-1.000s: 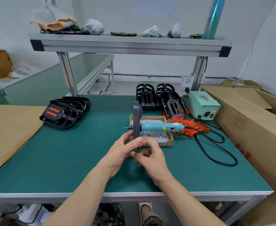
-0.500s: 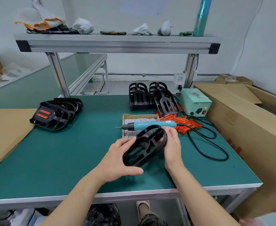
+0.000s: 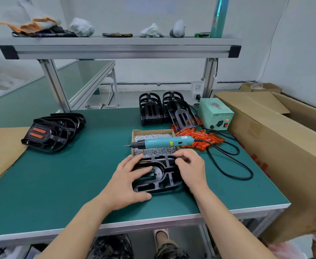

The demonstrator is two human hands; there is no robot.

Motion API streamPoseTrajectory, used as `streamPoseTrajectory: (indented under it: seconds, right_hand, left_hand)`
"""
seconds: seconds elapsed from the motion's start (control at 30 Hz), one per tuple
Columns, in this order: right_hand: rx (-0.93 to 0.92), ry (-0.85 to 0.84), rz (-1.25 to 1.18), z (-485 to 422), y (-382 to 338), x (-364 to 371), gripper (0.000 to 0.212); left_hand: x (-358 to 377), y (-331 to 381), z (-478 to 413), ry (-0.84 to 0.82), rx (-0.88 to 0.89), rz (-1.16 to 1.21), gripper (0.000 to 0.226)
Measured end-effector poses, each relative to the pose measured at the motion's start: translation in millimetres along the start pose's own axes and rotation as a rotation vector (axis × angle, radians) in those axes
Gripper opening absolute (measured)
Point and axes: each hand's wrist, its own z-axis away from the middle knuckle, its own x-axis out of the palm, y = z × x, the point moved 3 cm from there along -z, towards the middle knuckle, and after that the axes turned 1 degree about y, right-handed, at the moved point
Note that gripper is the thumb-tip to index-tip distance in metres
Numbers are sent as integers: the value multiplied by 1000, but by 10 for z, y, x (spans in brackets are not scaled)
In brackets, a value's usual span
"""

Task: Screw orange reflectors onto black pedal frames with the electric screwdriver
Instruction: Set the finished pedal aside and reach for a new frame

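Observation:
A black pedal frame (image 3: 160, 177) lies flat on the green mat near the front edge. My left hand (image 3: 127, 181) rests on its left end, fingers spread over it and thumb under the near rim. My right hand (image 3: 190, 167) touches its right end, with the fingertips curled at the far right corner. The teal electric screwdriver (image 3: 164, 142) lies across the cardboard box of screws (image 3: 153, 153) just behind the frame, held by no hand. A pile of orange reflectors (image 3: 202, 139) lies to the right of the box.
Stacked bare pedal frames (image 3: 151, 112) stand at the back. Frames with reflectors fitted (image 3: 50, 132) lie at the left. A green power supply (image 3: 216, 116) and its black cable (image 3: 230, 163) sit at the right, beside large cardboard boxes (image 3: 274, 143). A shelf spans overhead.
The pedal frame went from standing on edge between both hands to lying flat on the mat. Both hands came down with it.

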Motion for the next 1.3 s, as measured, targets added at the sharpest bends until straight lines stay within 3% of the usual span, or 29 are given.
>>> streamPoseTrajectory:
  seconds: [0.23,0.5,0.7,0.9,1.1,1.3]
  right_hand:
    - [-101,26,286,55,-51,5,13]
    - [-130,186,164,-37,-142,-51,13]
    - [-144,253,262,-505,-229,-239,15]
    - [135,130,574,-1307,-10,-500,29]
    - [37,-244,806,-1644,72,-249,35]
    - [112,-301,896,-1833,33,-167,26]
  left_hand:
    - [133,23,35,136,33,-17,70]
    - [135,65,49,106,31,-103,75]
    - [123,92,56,87,21,-130,76]
    - [123,82,58,96,39,-140,73]
    - [151,84,57,97,45,-141,70]
    - [154,71,52,94,51,-157,72]
